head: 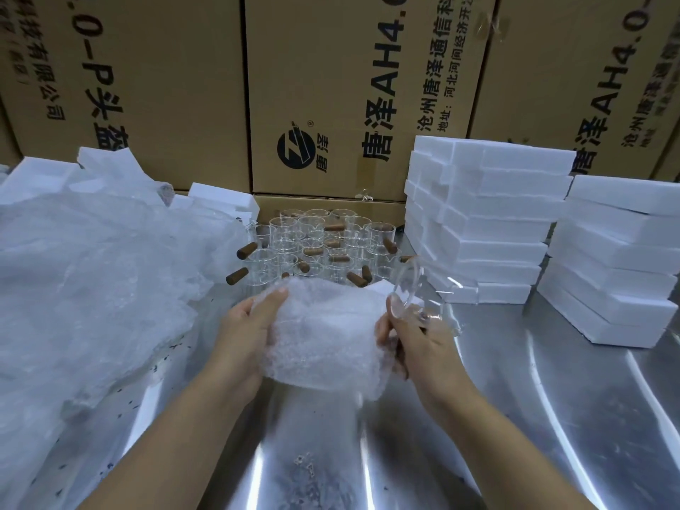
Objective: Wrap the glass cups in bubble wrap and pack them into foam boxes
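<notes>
A crumpled white sheet of bubble wrap (pixel 323 333) is at the frame centre, with one clear glass cup (pixel 408 300) tilted at its right edge. More glass cups with brown handles (pixel 316 244) stand behind it. White rectangular foam boxes (pixel 489 222) are stacked at the right.

Two bare forearms are shown, each ended by a bare hand: the left hand (pixel 252 327) and the right hand (pixel 423 347). Nails are cut short.

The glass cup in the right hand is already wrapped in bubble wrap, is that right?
No. The head view shows the glass cup in the right hand bare, not wrapped; the bubble wrap sheet is beside it, held by the left hand.
</notes>
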